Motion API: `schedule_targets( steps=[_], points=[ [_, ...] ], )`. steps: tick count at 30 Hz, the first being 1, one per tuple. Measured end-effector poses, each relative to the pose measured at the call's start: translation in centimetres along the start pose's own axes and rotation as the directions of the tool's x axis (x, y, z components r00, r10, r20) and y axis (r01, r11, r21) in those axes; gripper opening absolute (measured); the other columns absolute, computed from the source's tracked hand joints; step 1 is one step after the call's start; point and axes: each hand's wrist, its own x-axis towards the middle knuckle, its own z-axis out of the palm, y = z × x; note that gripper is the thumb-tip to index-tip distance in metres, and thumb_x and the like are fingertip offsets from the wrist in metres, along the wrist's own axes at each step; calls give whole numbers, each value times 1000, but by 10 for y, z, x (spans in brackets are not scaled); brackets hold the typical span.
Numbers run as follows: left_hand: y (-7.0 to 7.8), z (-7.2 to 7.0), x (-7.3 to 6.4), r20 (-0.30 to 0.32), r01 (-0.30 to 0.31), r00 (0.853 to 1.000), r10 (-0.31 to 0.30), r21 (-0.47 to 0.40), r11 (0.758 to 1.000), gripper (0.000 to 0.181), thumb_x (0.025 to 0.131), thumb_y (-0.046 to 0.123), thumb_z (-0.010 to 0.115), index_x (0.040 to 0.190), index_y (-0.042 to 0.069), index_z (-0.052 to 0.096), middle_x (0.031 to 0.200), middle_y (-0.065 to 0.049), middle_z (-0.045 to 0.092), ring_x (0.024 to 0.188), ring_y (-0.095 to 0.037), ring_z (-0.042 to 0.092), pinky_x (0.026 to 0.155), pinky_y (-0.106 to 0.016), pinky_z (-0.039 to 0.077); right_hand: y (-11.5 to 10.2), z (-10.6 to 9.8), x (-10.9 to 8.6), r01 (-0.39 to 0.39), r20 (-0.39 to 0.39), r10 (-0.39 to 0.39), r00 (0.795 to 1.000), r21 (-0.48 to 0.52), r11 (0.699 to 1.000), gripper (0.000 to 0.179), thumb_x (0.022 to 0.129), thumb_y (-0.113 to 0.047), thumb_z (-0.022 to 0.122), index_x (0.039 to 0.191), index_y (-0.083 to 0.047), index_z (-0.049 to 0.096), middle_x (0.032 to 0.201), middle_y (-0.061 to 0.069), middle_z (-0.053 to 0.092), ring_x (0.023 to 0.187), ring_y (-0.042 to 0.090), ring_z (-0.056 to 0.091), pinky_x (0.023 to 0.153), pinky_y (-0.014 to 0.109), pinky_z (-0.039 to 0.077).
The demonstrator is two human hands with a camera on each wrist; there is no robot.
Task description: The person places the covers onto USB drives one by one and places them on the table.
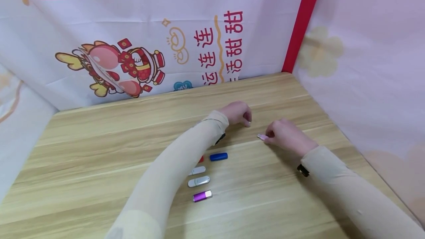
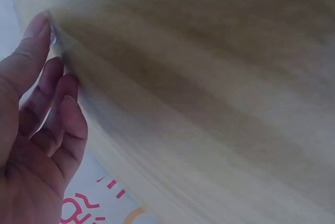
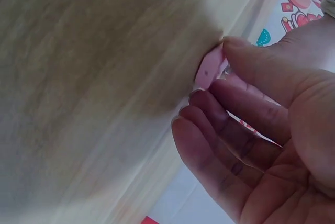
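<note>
My right hand pinches a pink USB stick just above the wooden table, its silvery end pointing left. In the right wrist view, the thumb and index finger hold the pink body along its edges. Further left and farther back, my left hand pinches a small shiny, whitish piece between thumb and fingertips. Most of that piece is hidden, so its kind cannot be told. The two hands are apart, each low over the table.
On the wooden table, nearer me, lie a blue USB stick, a white one, another white one and a purple one. A red item is partly behind my left sleeve. Printed cloth hangs behind.
</note>
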Motion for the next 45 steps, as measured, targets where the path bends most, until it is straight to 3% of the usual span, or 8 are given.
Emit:
schedule_targets(
  steps=[8, 14, 18, 21, 23, 26, 35, 45],
  points=[
    [6, 0, -8, -5, -25, 1000, 25, 70, 997, 10, 90, 24, 74, 92, 14, 76, 84, 7, 68, 81, -9, 61, 79, -22, 47, -1, 3, 1, 44, -34, -44, 998, -24, 999, 19, 91, -20, 74, 76, -9, 74, 66, -5, 60, 60, 13, 51, 60, 32, 45],
    [14, -8, -24, -24, -44, 999, 45, 48, 998, 9, 93, 21, 72, 92, 13, 76, 82, 6, 68, 79, -10, 61, 77, -23, 48, -3, 3, -2, 51, -63, -53, 997, -31, 998, 25, 91, -20, 72, 68, -11, 69, 61, -5, 55, 56, 12, 47, 55, 31, 43],
    [18, -16, -45, -45, -77, 996, 80, 61, 995, 10, 93, 20, 72, 95, 11, 77, 85, 4, 70, 80, -10, 62, 79, -23, 49, -10, -3, -6, -24, -30, 25, 999, 46, 999, 34, 95, -28, 67, 65, -14, 65, 56, -3, 48, 53, 13, 43, 53, 32, 41],
    [18, -21, -63, -65, -72, 995, 75, 52, 996, 12, 92, 20, 73, 99, 11, 77, 89, 4, 71, 81, -8, 62, 79, -22, 50, -16, -9, -7, -69, -3, 70, 998, 101, 993, 30, 96, -30, 66, 72, -13, 71, 58, -1, 51, 54, 15, 45, 54, 33, 43],
    [20, -26, -77, -76, -52, 996, 54, 33, 998, 14, 92, 20, 73, 102, 11, 77, 91, 4, 71, 81, -7, 62, 79, -21, 50, -20, -14, -6, -57, -15, 59, 998, 97, 994, 25, 95, -28, 68, 78, -10, 74, 62, -1, 56, 57, 15, 49, 56, 32, 45],
    [23, -32, -98, -102, -34, 994, 36, 19, 999, 15, 92, 21, 72, 103, 12, 77, 91, 5, 71, 81, -5, 62, 78, -20, 50, -26, -20, -5, 40, -83, -37, 996, 31, 999, 14, 89, -16, 74, 85, -3, 76, 69, 0, 63, 59, 13, 51, 56, 30, 46],
    [39, -42, -158, -239, -53, 969, 66, 62, 997, 13, 91, 20, 74, 100, 12, 78, 90, 4, 72, 77, -4, 61, 72, -16, 50, -56, -32, -13, 279, -254, -296, 921, -101, 955, 8, 82, -9, 79, 80, -3, 75, 63, -3, 59, 54, 8, 46, 52, 25, 44],
    [54, -39, -219, -418, -100, 897, 140, 116, 988, 14, 89, 18, 76, 98, 7, 77, 89, -1, 73, 79, -9, 66, 72, -17, 52, -102, -39, -22, 444, -304, -468, 830, -147, 884, 16, 75, -7, 86, 89, -4, 78, 77, 1, 69, 63, 10, 61, 61, 26, 56]
  ],
)
